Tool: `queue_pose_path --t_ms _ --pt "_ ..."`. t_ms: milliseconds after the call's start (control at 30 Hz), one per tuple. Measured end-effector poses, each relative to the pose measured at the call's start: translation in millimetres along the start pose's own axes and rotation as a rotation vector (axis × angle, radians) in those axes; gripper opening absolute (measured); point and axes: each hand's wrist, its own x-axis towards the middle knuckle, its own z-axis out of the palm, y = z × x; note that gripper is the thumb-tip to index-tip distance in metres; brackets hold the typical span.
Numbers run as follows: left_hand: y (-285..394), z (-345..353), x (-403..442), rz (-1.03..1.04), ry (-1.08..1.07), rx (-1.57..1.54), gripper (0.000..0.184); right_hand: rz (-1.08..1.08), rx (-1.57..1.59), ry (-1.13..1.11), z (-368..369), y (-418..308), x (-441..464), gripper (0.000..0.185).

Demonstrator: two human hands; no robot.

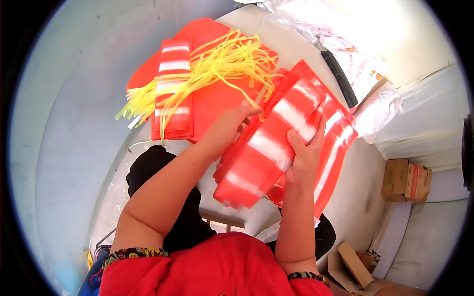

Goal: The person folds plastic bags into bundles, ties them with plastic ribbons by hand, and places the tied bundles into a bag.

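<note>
My right hand (305, 155) grips a folded bundle of red plastic with white stripes (269, 148), thumb on top and fingers around its right side. At the bundle's upper left edge, my left hand (245, 117) has its fingers pressed together on the end of a yellow strip. That strip runs up to a tangled heap of yellow strips (222, 61) lying on red sheets (212, 106). Under the strips' left part is a narrow folded stack, red with white bands (174, 111). More striped red plastic (332, 163) hangs to the right of my right hand.
A dark bar (339, 79) lies at the upper right beside white plastic wrapping (365, 74). Cardboard boxes stand against the right wall (395, 180), and an open carton (353, 266) is at the lower right. A pale wall (74, 123) curves along the left.
</note>
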Motion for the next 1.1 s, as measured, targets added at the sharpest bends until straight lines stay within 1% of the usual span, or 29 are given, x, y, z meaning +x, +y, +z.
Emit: queue_pose_path --t_ms 100,200,300,400,533,633,733,833,933,1033,1100 --pt "11 24 -22 -0.085 -0.12 -0.434 0.071 -0.052 -0.04 0.013 4 12 3 0.094" --pt "8 23 -22 -0.19 -0.179 -0.598 0.061 -0.103 -0.108 0.094 -3 29 12 0.096" --pt "-7 21 -14 -0.139 -0.243 -0.343 0.046 -0.054 -0.098 0.088 -1 21 6 0.093" --pt "-4 27 -14 -0.112 -0.26 -0.236 0.048 -0.006 -0.165 0.047 -6 12 3 0.09" --pt "-7 34 -11 -0.098 -0.196 -0.265 0.05 0.102 -0.316 -0.018 -16 10 8 0.085" --pt "-13 36 -4 -0.084 -0.142 -0.264 0.048 -0.095 -0.446 -0.15 -46 36 20 0.085" --pt "-10 35 1 -0.063 -0.114 -0.252 0.046 0.14 -0.574 -0.159 -67 24 14 0.08" --pt "-12 32 3 -0.032 -0.096 -0.222 0.045 0.029 -0.695 -0.253 -110 25 16 0.056" --pt "-13 33 3 -0.013 -0.085 -0.225 0.048 0.029 -1.034 -0.138 -153 10 16 0.03" --pt "-12 32 2 -0.041 -0.071 -0.223 0.052 0.037 -0.989 -0.092 -192 -3 12 0.017" --pt "-12 33 2 -0.058 -0.055 -0.194 0.052 0.022 -1.118 -0.04 -210 -12 8 0.019"
